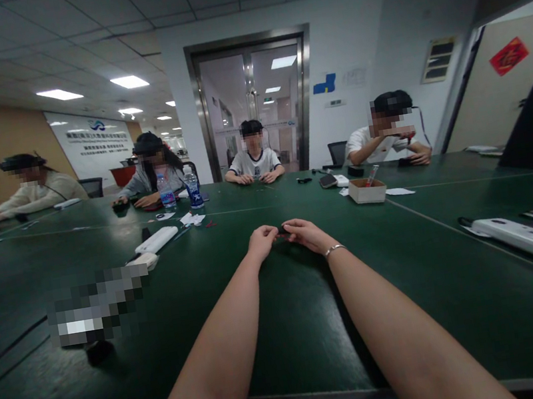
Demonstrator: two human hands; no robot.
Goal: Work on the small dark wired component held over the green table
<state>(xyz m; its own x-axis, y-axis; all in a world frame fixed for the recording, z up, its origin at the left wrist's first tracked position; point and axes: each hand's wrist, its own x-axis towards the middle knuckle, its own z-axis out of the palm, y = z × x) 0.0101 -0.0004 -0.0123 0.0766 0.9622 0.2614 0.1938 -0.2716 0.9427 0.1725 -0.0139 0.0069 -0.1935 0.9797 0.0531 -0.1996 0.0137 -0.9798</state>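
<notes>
Left hand (262, 241), right hand (305, 234) pinch small dark piece (283, 230) over glossy table (408, 264)

Just one small dark object (283, 229). Black or near black, short, mostly covered by fingertips. Pinched from both ends, left hand (261, 241) at its left, right hand (307, 233) at its right. Held level, just above the green table (283, 305), perhaps touching it; cannot tell. Placed mid-scene, beyond the near edge, well short of the far side. Shape and detail too small to make out.
</notes>
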